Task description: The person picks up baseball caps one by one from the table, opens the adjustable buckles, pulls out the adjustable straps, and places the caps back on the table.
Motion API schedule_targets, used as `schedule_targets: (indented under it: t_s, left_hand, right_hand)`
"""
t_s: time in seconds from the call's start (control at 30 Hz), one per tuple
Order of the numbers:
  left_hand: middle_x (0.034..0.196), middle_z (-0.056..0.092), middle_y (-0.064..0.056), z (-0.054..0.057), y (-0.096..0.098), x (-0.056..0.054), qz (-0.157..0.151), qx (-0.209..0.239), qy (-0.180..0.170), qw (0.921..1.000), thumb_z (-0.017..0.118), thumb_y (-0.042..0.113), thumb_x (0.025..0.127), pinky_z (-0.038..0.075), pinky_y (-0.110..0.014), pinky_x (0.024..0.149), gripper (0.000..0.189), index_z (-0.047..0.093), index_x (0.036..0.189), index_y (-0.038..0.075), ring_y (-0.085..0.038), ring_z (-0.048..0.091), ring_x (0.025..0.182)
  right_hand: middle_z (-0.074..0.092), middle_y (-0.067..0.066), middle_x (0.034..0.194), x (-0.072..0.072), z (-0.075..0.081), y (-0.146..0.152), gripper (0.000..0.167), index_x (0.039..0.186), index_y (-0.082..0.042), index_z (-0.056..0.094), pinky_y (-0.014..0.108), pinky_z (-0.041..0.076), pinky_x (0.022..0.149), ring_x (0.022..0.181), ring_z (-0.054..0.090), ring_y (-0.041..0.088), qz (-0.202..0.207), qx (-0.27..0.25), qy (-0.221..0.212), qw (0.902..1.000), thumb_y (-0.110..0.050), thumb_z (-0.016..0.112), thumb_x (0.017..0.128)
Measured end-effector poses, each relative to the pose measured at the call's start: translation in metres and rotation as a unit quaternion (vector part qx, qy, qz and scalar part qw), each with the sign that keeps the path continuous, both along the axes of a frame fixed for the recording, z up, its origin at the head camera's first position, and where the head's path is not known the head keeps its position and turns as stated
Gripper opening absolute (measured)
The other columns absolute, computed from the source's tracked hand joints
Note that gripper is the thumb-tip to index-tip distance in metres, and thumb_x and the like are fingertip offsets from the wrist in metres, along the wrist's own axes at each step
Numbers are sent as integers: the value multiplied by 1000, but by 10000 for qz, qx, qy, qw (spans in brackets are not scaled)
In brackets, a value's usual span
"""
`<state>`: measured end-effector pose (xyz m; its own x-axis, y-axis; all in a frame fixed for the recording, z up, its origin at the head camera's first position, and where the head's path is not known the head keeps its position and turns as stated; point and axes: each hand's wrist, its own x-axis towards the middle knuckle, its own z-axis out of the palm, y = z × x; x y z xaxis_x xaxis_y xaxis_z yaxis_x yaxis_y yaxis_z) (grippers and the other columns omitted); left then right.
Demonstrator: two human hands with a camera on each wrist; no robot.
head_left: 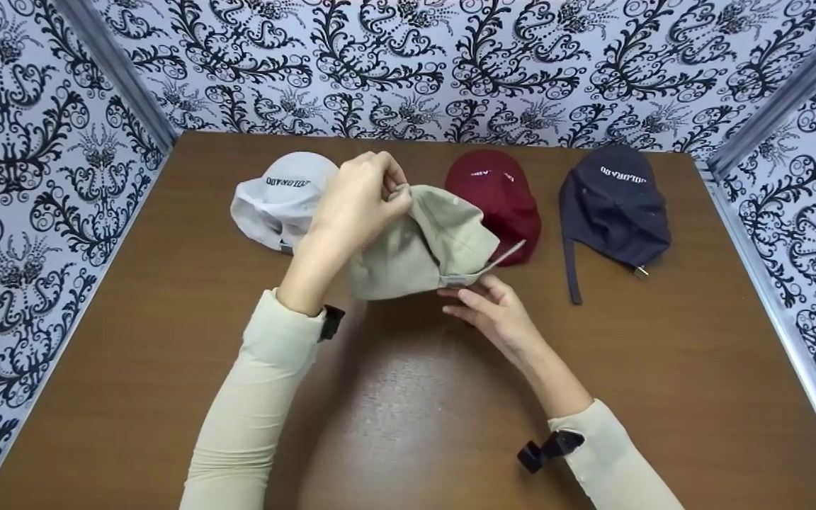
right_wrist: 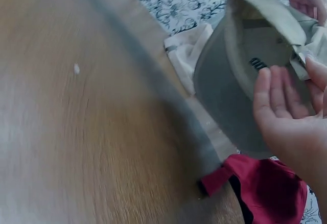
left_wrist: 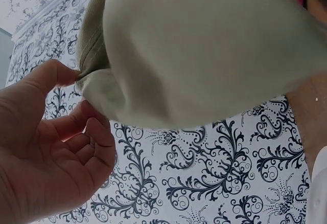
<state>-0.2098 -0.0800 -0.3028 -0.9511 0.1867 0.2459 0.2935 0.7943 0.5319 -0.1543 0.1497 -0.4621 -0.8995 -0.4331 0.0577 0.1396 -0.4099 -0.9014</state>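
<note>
A beige cap (head_left: 397,265) hangs above the table, its back opening and loose strap (head_left: 506,258) turned to the right. My left hand (head_left: 362,202) pinches the cap's edge between thumb and forefinger; in the left wrist view the other fingers of that hand (left_wrist: 61,152) curl beside the cloth. At the back strap, my right hand (head_left: 496,315) holds the cap near the buckle (head_left: 456,280). The right wrist view shows its thumb (right_wrist: 318,73) against the strap and several fingers extended by the opening, with dark lettering inside the cap beyond them.
Along the back of the brown table (head_left: 167,340) lie a white cap (head_left: 284,195) at left, a maroon cap (head_left: 496,198) behind the beige one, and a navy cap (head_left: 617,205) at right with its strap hanging forward. Patterned walls (head_left: 408,71) enclose the back and sides.
</note>
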Motion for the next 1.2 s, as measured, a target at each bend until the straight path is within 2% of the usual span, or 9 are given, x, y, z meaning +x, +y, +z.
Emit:
schedule_targets:
  t_s: [0.17,0.43,0.57,0.63,0.73,0.9,0.97,1.07,1.2]
  left_hand:
    - [95,64,-8,-7,1,0,-27,9,-92,10000,61,16,87,53,-31,79,13,67,95,7,-21,60,88]
    - [97,64,-8,-15,3,0,-60,223,-126,9997,61,17,89,53,-30,82,13,67,96,7,-20,61,90]
    - [102,63,-7,-15,5,5,-1,179,179,9997,63,19,92,53,-32,86,14,66,102,8,-21,62,95]
    - [106,61,-7,-16,8,12,43,64,503,9987,64,19,93,52,-34,90,16,65,106,10,-22,62,99]
    - [107,61,-6,-18,15,30,-26,-214,1126,9934,65,19,93,53,-37,89,17,64,108,11,-24,61,100]
    - [96,66,-1,-24,30,70,-604,-376,1878,9796,67,18,92,54,-34,78,4,66,95,15,-19,64,89]
    - [92,66,1,-29,37,82,-748,-423,2026,9755,69,18,91,54,-33,74,3,66,92,17,-18,64,86]
    - [89,66,2,-37,45,95,-721,-539,2090,9738,72,20,90,55,-33,66,7,66,93,18,-17,66,83]
    - [88,63,2,-49,54,102,-472,-620,1954,9776,73,28,90,56,-35,64,17,63,96,16,-19,67,81]
  right_hand:
    - [74,-3,106,6,4,3,34,109,-19,68,30,57,93,101,70,14,-63,-464,-129,9988,7,49,97]
    - [75,-2,104,14,8,6,30,108,-17,69,27,56,94,98,72,13,-49,-578,-144,9982,7,57,95]
    - [76,-2,103,17,12,6,32,107,-17,71,27,57,93,97,73,13,-86,-570,-47,9983,9,57,94]
    - [76,-2,102,19,16,6,33,106,-17,73,27,58,92,96,73,13,-129,-546,-10,9984,9,57,94]
    - [77,-2,102,22,21,4,33,105,-17,74,27,59,90,95,74,13,-256,-533,41,9982,9,57,94]
    - [76,0,99,26,28,2,28,105,-14,72,27,60,87,92,74,13,-608,-635,-20,9961,8,58,94]
    - [76,1,97,27,30,1,27,105,-14,72,27,60,86,90,74,12,-749,-657,-76,9950,7,58,94]
    - [76,0,97,29,33,0,25,103,-14,72,26,60,86,90,74,11,-901,-630,-130,9939,6,59,94]
    - [76,-2,96,31,34,-1,24,101,-15,74,25,59,86,90,72,9,-1091,-457,-129,9929,5,62,93]
